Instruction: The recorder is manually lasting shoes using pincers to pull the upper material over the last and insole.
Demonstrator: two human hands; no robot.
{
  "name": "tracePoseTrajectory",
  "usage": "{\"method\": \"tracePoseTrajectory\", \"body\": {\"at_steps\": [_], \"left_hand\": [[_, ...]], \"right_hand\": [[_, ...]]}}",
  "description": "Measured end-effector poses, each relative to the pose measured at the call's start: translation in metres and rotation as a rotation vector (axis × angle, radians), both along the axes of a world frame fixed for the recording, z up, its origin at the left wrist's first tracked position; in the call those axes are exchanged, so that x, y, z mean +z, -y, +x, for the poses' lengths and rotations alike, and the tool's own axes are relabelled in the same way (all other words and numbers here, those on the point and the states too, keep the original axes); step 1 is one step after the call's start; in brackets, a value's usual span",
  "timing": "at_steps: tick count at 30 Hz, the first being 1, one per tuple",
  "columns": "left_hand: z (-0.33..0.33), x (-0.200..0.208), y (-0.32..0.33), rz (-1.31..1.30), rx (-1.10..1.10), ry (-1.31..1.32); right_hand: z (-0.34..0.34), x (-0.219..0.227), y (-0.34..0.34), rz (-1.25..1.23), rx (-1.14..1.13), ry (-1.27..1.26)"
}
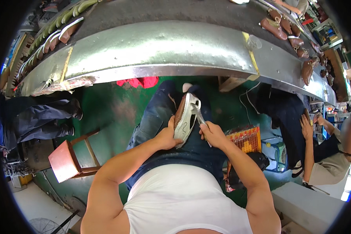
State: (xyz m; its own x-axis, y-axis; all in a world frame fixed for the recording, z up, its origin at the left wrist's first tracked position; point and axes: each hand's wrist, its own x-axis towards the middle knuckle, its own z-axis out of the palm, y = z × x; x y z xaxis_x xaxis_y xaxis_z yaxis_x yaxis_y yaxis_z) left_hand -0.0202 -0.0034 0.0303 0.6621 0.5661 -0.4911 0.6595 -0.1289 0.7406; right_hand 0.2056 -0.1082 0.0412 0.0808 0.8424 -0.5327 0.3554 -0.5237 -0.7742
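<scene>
On my lap, my left hand point(167, 136) grips a shoe point(180, 119) by its lower end, the thumb on the pale side. The shoe has a brown upper and a whitish side and sole edge, and it is tilted with its far end up. My right hand point(213, 133) is closed around silver metal pliers point(199, 116). The head of the pliers meets the shoe's pale edge near its upper end; whether the jaws are clamped on it is too small to tell.
Ahead runs a metal-edged workbench point(156, 46). Brown shoes point(273, 28) lie on its right, and more shoes point(68, 31) line its left. A stool point(66, 160) stands at left. At right are a beaded seat mat point(245, 141) and a seated co-worker point(329, 160).
</scene>
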Motion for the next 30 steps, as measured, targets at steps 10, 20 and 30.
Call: {"method": "tracePoseTrajectory", "body": {"at_steps": [10,20,30], "left_hand": [[0.011,0.098,-0.053,0.127,0.516,0.833],[0.0,-0.006,-0.017,0.202,-0.007,0.093],[0.013,0.008,0.004,0.491,0.048,0.05]], "right_hand": [[0.014,-0.022,0.055,0.042,-0.372,-0.192],[0.003,0.032,0.052,-0.034,0.032,0.038],[0.005,0.053,0.023,0.068,0.358,0.188]]}}
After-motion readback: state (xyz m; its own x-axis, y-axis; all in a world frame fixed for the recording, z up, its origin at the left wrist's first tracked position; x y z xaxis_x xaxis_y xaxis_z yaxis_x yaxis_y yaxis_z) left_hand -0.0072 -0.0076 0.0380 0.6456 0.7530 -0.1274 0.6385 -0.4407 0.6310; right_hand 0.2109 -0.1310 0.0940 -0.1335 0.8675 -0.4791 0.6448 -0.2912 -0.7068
